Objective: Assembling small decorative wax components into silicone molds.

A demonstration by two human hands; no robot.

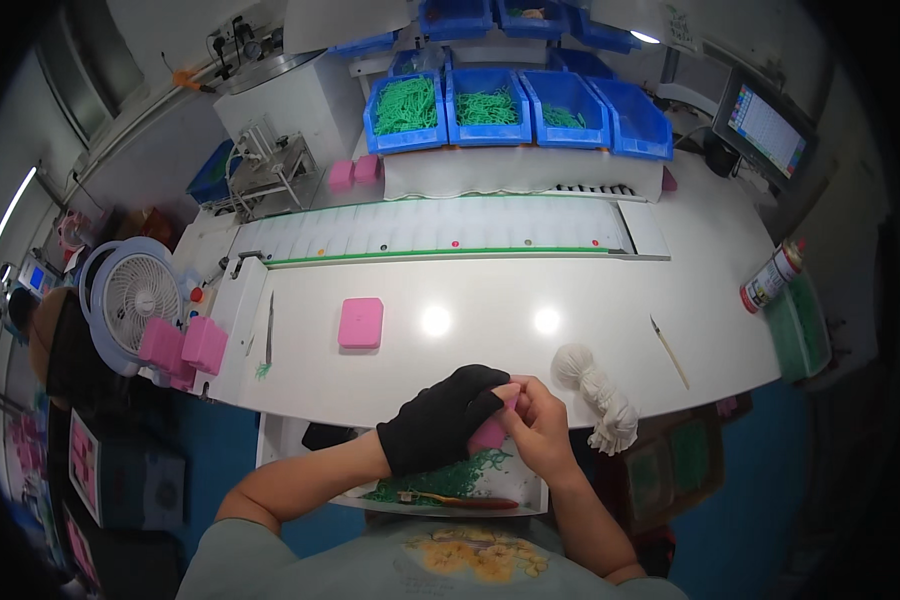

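My left hand (440,415), in a black glove, is closed around a pink block (489,436) held over the front edge of the white table. The fingers of my bare right hand (542,425) are bent and pinch at the upper end of the same block. Both hands meet there and cover most of it. Another pink block, square with rounded corners (361,323), lies on the table ahead of my left hand. Right of my right hand, a bundle of white cloth (597,395) hangs over the table edge.
Below my hands an open drawer (530,490) holds green scraps and a brush (460,500). Tweezers (270,328) lie at left, a thin pointed tool (670,352) and a spray can (773,275) at right. A conveyor strip (440,228) crosses behind, below blue bins (490,135) of green pieces. A fan (138,300) stands left.
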